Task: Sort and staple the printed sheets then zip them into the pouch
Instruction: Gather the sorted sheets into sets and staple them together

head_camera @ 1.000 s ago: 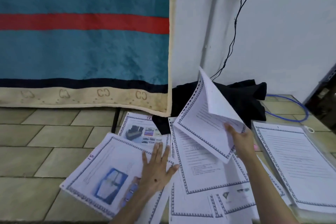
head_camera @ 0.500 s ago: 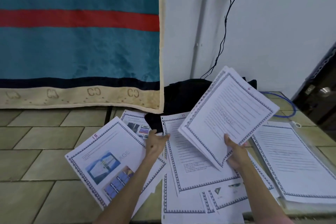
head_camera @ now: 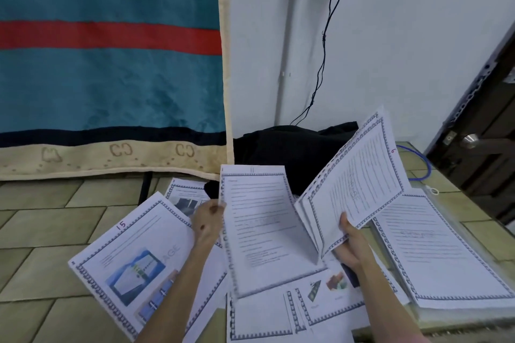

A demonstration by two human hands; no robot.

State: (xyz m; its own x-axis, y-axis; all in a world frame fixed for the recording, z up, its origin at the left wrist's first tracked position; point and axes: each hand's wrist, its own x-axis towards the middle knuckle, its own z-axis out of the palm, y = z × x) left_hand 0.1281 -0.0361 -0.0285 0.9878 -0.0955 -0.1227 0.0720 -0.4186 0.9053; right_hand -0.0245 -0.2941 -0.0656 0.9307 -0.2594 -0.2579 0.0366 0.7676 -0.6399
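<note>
Printed sheets with patterned borders lie spread on the tiled floor. My left hand (head_camera: pixel 208 221) grips the left edge of a text sheet marked 11 (head_camera: pixel 259 228) and lifts it off the floor. My right hand (head_camera: pixel 351 242) holds a small stack of text sheets (head_camera: pixel 354 189), its top page marked 6, tilted up to the right. A sheet marked 15 (head_camera: pixel 131 253) with a blue picture lies at the left. A clear pouch (head_camera: pixel 490 239) at the right lies under a text sheet (head_camera: pixel 434 248). More picture sheets (head_camera: pixel 315 303) lie below my hands.
A teal blanket (head_camera: pixel 111 64) with a red stripe hangs at the left. Black cloth (head_camera: pixel 287 153) is bunched against the white wall, with a black cable (head_camera: pixel 324 44) above it. A blue cord (head_camera: pixel 423 167) and a dark door (head_camera: pixel 485 133) are at the right.
My left hand left the sheet marked 15, moved right, and picked up the sheet marked 11 by its edge. My right hand's stack flattened out and swung rightward.
</note>
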